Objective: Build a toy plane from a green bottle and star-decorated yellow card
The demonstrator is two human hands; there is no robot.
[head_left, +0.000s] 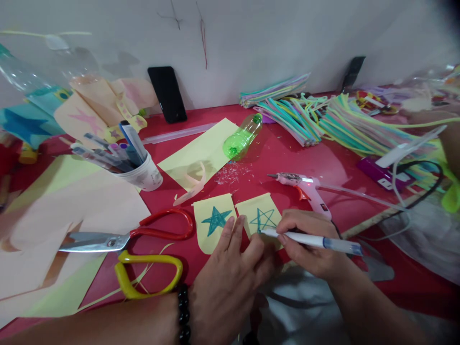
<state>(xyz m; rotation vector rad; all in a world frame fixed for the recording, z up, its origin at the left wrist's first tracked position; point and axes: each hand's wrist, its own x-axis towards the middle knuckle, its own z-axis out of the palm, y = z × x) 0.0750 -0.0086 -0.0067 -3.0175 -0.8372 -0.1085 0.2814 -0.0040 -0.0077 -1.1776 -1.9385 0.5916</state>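
My right hand (309,244) grips a white marker (305,238) with a blue ring, its tip on a small yellow paper piece (271,203). That piece bears a star outline (262,219) in teal, partly coloured near the tip. My left hand (233,268) lies over the lower edges of the papers, two fingers stretched out and holding nothing I can see. To its left is a matching yellow paper piece (203,237) with a filled teal star (216,220). My fingers hide the lower parts of both papers.
Scissors (108,241) with red and yellow handles lie at left, by a cup of markers (143,177). A pink glue gun (316,191) rests beyond my right hand. Further back are a green bottle piece (244,139), pipe cleaners (287,120) and a phone (167,94).
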